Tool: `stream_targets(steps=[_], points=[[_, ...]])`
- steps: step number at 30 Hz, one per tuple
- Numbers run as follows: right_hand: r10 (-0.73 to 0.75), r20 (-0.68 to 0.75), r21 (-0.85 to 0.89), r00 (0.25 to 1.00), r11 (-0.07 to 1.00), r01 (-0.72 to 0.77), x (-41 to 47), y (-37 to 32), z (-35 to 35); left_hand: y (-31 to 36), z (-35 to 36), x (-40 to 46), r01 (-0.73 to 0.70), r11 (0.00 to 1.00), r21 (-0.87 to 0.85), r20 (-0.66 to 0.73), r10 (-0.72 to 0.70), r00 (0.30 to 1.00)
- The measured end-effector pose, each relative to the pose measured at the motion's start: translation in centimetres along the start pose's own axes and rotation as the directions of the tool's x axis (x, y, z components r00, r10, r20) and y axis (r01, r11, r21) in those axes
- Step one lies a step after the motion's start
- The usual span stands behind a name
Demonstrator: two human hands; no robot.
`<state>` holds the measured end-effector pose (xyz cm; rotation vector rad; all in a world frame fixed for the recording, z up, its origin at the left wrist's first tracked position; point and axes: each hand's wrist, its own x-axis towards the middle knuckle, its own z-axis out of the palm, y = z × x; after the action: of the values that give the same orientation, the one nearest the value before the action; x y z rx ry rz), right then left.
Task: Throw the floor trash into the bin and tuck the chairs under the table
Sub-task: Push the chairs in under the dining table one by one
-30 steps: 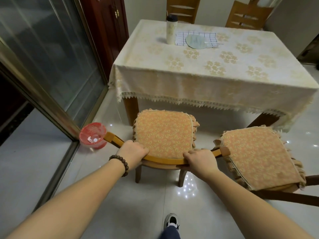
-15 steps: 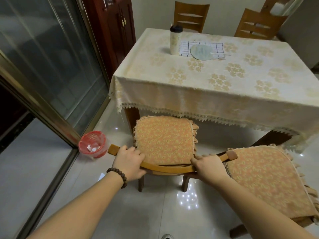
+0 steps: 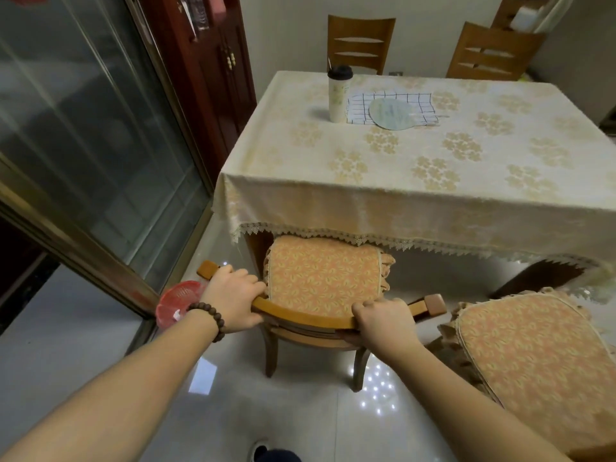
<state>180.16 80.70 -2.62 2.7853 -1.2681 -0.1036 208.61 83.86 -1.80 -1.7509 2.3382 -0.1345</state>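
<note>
A wooden chair with an orange cushion (image 3: 321,275) stands at the near left corner of the table (image 3: 416,181), its seat front just under the cloth's lace fringe. My left hand (image 3: 235,296) grips the left part of the curved backrest. My right hand (image 3: 383,323) grips the right part of the same backrest. A second cushioned chair (image 3: 530,358) stands out from the table at the lower right. A small red bin (image 3: 178,303) with white scraps inside sits on the floor, partly hidden behind my left wrist.
A glass sliding door with a metal frame (image 3: 83,241) runs along the left. A dark wooden cabinet (image 3: 213,78) stands behind it. Two chairs (image 3: 361,45) sit at the table's far side. A tumbler (image 3: 339,93), checked cloth and fan lie on the table. My shoe (image 3: 261,451) is below.
Both hands have pushed the chair forward, so its seat front now reaches under the tablecloth's fringe. I have stepped closer to the table.
</note>
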Motion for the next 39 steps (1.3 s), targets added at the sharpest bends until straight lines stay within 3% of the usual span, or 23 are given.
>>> stream_targets(steps=[5, 11, 16, 27, 39], points=[[0.148, 0.089, -0.025, 0.985, 0.989, -0.147, 5.0, -3.9, -0.8, -7.0, 0.8, 2.7, -0.063, 0.996, 0.059, 0.031, 0.061, 0.998], [0.202, -0.04, 0.03, 0.979, 0.979, -0.201, 11.0, -7.3, -1.4, -14.2, 1.1, 6.3, -0.143, 0.986, 0.085, 0.069, 0.138, 0.988], [0.237, -0.03, -0.022, 0.971, 0.971, -0.238, 13.8, -8.0, 1.1, -16.9, 1.9, 8.0, -0.166, 0.984, 0.065, 0.047, 0.163, 0.986], [0.168, 0.011, -0.022, 0.986, 0.986, -0.168, 10.0, -1.3, 2.2, -9.5, 4.2, 8.0, -0.132, 0.986, -0.098, -0.162, 0.115, 0.98], [0.088, 0.129, -0.035, 0.988, 0.996, -0.085, 11.7, 7.1, 2.5, -5.4, 2.5, 13.2, -0.038, 0.996, -0.075, -0.076, 0.032, 0.997]])
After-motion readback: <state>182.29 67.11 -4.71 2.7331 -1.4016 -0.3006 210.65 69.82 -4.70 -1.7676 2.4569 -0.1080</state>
